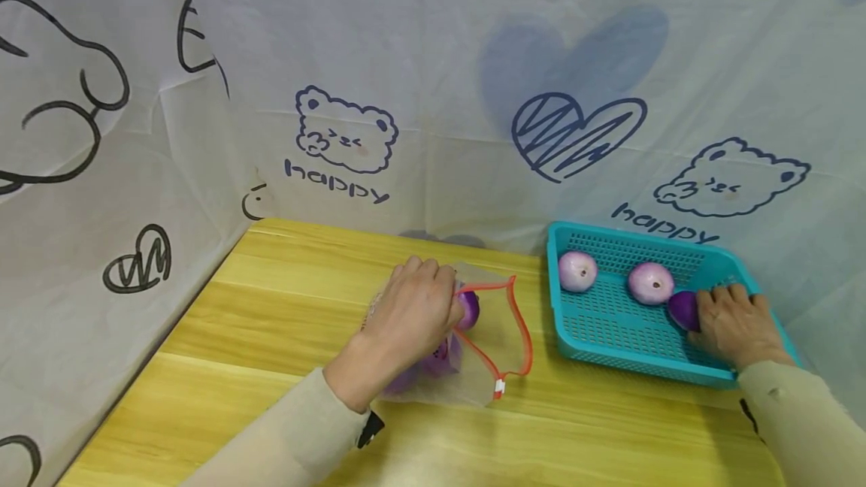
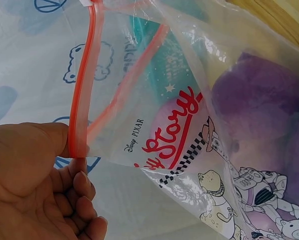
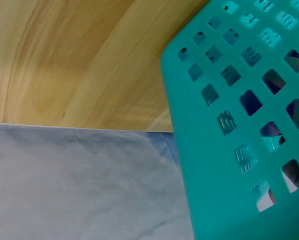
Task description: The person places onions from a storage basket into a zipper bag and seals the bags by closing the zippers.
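Observation:
My left hand pinches the red-edged mouth of a clear zip bag between thumb and fingers; the bag has printed cartoon figures and its mouth gapes to the right. Inside it lie purple onions, blurred by the plastic. My right hand reaches into the turquoise basket and grips a dark purple onion at its right end. Two paler onions sit farther left in the basket. In the right wrist view the basket wall hides that hand.
The wooden table carries the bag at its middle and the basket at the right. A printed white cloth hangs behind and along the left side. The bag's white slider is at the near corner of its mouth.

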`<state>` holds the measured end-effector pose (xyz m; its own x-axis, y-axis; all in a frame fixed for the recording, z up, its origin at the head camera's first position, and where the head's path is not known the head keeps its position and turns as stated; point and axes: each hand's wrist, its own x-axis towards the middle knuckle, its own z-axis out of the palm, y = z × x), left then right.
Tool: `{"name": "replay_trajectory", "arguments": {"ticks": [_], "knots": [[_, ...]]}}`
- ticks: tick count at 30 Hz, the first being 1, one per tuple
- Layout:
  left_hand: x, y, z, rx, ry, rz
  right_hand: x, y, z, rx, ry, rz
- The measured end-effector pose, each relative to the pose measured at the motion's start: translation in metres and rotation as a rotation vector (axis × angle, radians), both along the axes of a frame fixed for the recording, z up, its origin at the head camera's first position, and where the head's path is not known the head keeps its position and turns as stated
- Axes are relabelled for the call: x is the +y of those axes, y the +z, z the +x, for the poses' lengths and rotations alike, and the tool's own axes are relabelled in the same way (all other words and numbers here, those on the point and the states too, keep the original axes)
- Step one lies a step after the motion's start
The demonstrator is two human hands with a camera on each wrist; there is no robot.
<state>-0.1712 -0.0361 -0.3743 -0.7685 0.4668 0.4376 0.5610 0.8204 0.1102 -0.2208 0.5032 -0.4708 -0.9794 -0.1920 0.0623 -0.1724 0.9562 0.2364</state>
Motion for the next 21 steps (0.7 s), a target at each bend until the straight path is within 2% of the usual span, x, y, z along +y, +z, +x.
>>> {"name": "replay_trajectory", "arguments": {"ticks": [9,16,21], "knots": [[0.0005,0.0005,-0.0001,-0.011,-0.001,0.01,-0.0051,0.0006,-0.0018,-0.065,-0.045,-0.038],[0.0002,0.0,-0.0001,-0.015,0.001,0.006,-0.0087,-0.0005,-0.0021,-0.055,-0.054,-0.004],[0.0003,-0.0003,-0.0002,-0.023,0.005,0.008,-0.0098,-0.0012,-0.0019,-0.045,-0.056,-0.031]]}}
